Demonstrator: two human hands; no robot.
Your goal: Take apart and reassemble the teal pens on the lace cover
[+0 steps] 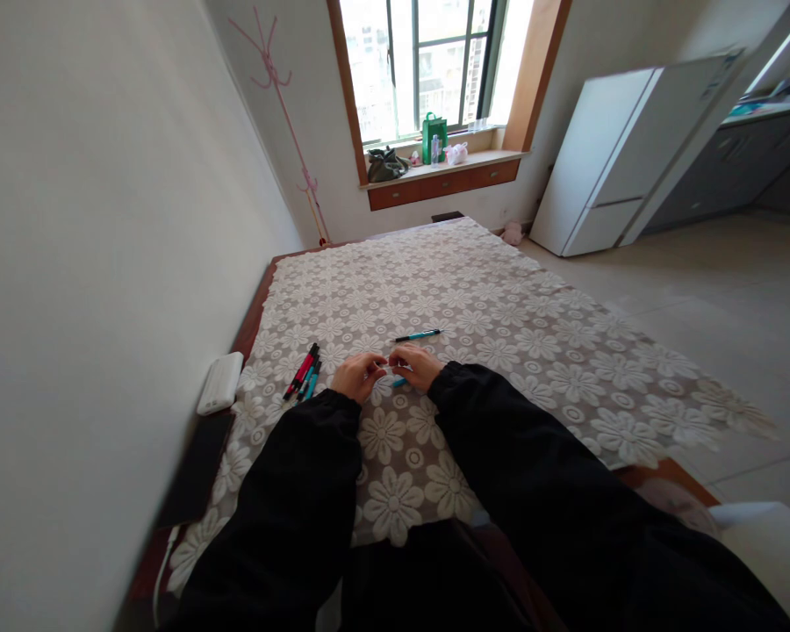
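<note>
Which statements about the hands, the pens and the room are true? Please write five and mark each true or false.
1. The left hand and right hand are close together. True.
2. The pen cluster lies right of the right hand. False: the pen cluster lies left of the left hand.
3. A single pen lies beyond the hands. True.
4. The green bag stands on the floor. False: the green bag stands on the windowsill.
5. The tablecloth has a flower pattern. True.
</note>
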